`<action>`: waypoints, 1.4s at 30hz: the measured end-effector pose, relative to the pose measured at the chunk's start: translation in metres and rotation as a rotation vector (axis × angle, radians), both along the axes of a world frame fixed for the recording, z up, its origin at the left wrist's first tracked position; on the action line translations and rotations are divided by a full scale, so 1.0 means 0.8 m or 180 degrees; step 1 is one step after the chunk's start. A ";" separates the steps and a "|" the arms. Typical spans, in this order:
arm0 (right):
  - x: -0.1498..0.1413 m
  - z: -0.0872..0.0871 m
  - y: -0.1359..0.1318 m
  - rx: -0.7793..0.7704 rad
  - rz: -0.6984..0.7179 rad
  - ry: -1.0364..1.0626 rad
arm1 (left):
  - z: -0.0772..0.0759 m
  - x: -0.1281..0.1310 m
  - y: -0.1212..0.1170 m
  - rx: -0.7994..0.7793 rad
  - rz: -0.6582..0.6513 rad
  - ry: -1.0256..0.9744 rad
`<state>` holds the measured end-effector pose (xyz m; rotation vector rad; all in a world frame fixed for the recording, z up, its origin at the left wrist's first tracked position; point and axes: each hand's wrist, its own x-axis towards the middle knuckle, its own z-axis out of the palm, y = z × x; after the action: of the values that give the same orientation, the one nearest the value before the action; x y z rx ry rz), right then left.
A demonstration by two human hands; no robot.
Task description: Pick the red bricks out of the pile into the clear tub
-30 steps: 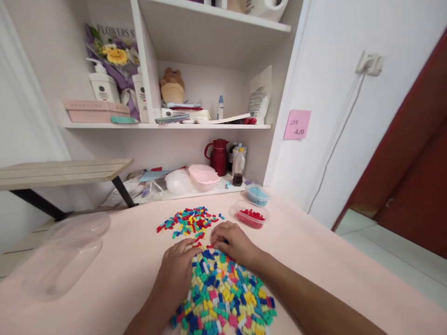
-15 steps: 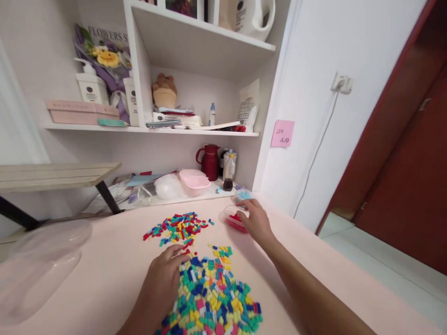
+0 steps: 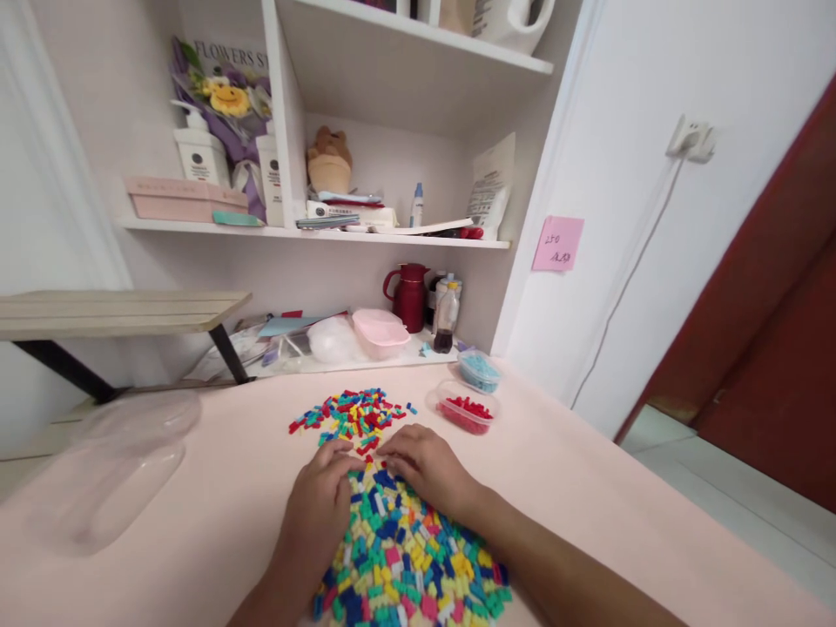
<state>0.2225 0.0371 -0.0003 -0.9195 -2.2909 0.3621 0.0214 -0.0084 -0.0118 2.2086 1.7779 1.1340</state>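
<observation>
Small toy building bricks (image 3: 405,557) in many colours lie in a large pile in front of me. My left hand (image 3: 320,492) rests at the upper left edge of this pile, fingers bent, with a gap between thumb and forefinger. Opposite it, my right hand (image 3: 428,466) reaches over the top edge, its curved fingers apart near a red brick (image 3: 384,464). A second, smaller heap of bricks (image 3: 353,414) lies just beyond both hands. To the right stands a clear plastic tub with red bricks (image 3: 467,413); behind it is another tub with light blue bricks (image 3: 480,370).
Clear plastic lids or trays (image 3: 124,488) lie on the pink tabletop (image 3: 241,488) at left, below a wooden stand (image 3: 124,313). At the back are a pink bowl (image 3: 380,333), a dark red jug (image 3: 410,298) and a bottle (image 3: 446,318), under white shelves (image 3: 366,235).
My right hand has left the tub of red bricks and come left to the top of the big pile. The left hand stays by the pile. The view has turned slightly left.
</observation>
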 end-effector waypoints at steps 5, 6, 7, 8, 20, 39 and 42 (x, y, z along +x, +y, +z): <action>-0.003 -0.016 0.007 0.0057 -0.0213 -0.0396 | 0.001 -0.007 0.000 -0.0112 0.0512 -0.0482; -0.003 -0.016 0.008 0.0031 -0.0222 -0.0380 | 0.001 -0.008 0.000 -0.0136 0.0556 -0.0556; -0.004 -0.016 0.009 -0.0002 -0.0219 -0.0347 | 0.001 -0.009 0.001 -0.0160 0.0567 -0.0596; -0.004 -0.016 0.010 -0.0048 -0.0211 -0.0303 | 0.001 -0.009 0.001 -0.0173 0.0559 -0.0609; 0.002 -0.011 0.016 -0.0160 -0.0245 0.0062 | -0.003 -0.010 0.005 -0.0312 0.0466 0.0048; 0.002 -0.006 0.017 -0.0640 -0.0299 0.0938 | -0.014 -0.004 0.004 -0.0415 0.0189 0.0672; 0.002 -0.004 0.016 -0.0731 -0.0258 0.0949 | -0.013 -0.005 0.006 -0.0293 0.0010 0.0455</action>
<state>0.2244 0.0497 -0.0038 -0.9937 -1.9615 0.6896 0.0175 -0.0035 -0.0222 2.2852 1.8470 0.8959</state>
